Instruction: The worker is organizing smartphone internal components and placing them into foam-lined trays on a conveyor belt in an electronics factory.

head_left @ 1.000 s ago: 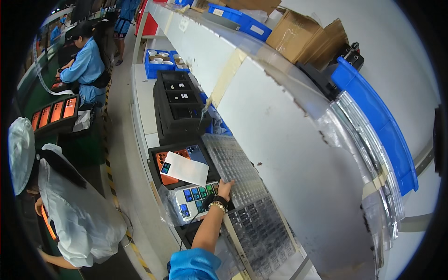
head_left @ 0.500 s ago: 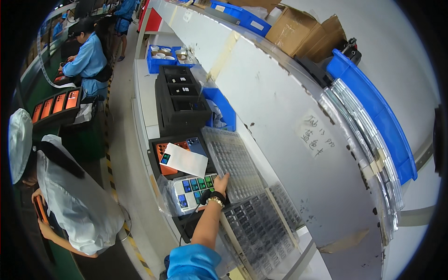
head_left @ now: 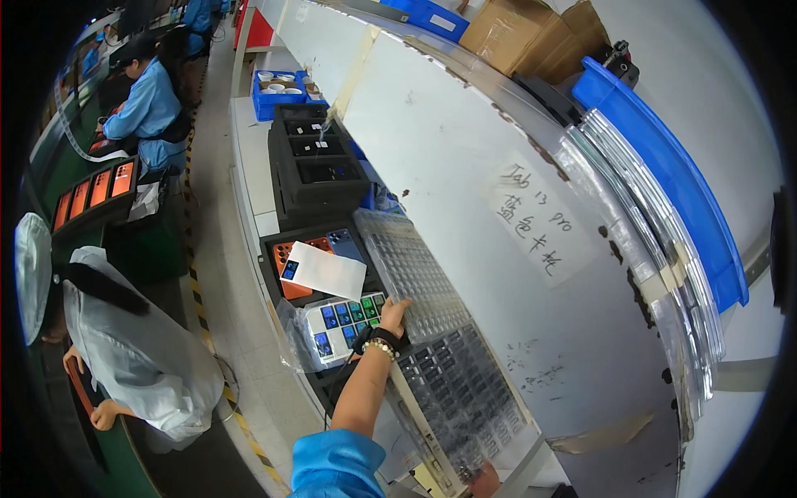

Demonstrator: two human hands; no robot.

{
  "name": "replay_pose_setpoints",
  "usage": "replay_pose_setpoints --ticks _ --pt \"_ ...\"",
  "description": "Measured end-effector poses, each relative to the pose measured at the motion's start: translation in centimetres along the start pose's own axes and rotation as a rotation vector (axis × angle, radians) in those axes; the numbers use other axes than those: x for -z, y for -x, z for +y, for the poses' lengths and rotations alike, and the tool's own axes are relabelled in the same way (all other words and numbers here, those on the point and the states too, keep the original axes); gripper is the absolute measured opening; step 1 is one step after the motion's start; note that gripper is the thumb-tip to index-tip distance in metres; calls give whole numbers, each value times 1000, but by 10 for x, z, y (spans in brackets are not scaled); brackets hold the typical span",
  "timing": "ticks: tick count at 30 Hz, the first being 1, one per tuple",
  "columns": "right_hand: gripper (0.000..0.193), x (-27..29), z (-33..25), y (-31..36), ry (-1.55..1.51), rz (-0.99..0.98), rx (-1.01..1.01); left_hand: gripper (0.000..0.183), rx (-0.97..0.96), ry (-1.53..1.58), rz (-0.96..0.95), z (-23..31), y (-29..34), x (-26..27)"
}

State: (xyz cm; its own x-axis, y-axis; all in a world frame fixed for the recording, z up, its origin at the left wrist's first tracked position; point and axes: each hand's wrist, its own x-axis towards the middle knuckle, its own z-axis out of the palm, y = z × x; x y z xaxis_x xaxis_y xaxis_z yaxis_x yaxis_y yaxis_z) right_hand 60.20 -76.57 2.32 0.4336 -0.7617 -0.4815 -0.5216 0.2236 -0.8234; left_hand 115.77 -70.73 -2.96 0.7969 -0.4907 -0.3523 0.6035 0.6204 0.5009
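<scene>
My left hand (head_left: 393, 319), with a black band and a beaded bracelet at its wrist, pinches the near-left edge of a clear plastic blister tray (head_left: 415, 278) with rows of small pockets. Closer to me lies a second clear tray with dark pockets (head_left: 457, 386), resting beside a beige strip (head_left: 419, 415). At that tray's near corner, my right hand (head_left: 484, 480) is partly in view, its fingers closed on the edge. Left of my left hand lies a white sheet of phone-picture labels (head_left: 336, 328) in a clear bag (head_left: 292, 332).
A white card (head_left: 328, 270) lies over orange and blue phones in a black tray (head_left: 270, 257). Black boxes (head_left: 320, 187) and a blue bin (head_left: 278, 104) stand farther along. A white panel (head_left: 465, 166) rises at right. Co-workers (head_left: 137, 332) sit at left.
My right hand has come into view at the near tray's corner. My left hand stays at the clear tray's edge. The view has shifted, and the white panel now hides the right-hand strip.
</scene>
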Motion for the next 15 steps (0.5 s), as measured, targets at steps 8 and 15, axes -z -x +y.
replay_pose_setpoints --ticks 8,15 --pt "31 23 4 14 111 -40 -8 47 -182 -208 46 -3 3 -10" --pt "33 102 4 47 424 -129 -46 47 -234 -220 125 -39 -39 3"
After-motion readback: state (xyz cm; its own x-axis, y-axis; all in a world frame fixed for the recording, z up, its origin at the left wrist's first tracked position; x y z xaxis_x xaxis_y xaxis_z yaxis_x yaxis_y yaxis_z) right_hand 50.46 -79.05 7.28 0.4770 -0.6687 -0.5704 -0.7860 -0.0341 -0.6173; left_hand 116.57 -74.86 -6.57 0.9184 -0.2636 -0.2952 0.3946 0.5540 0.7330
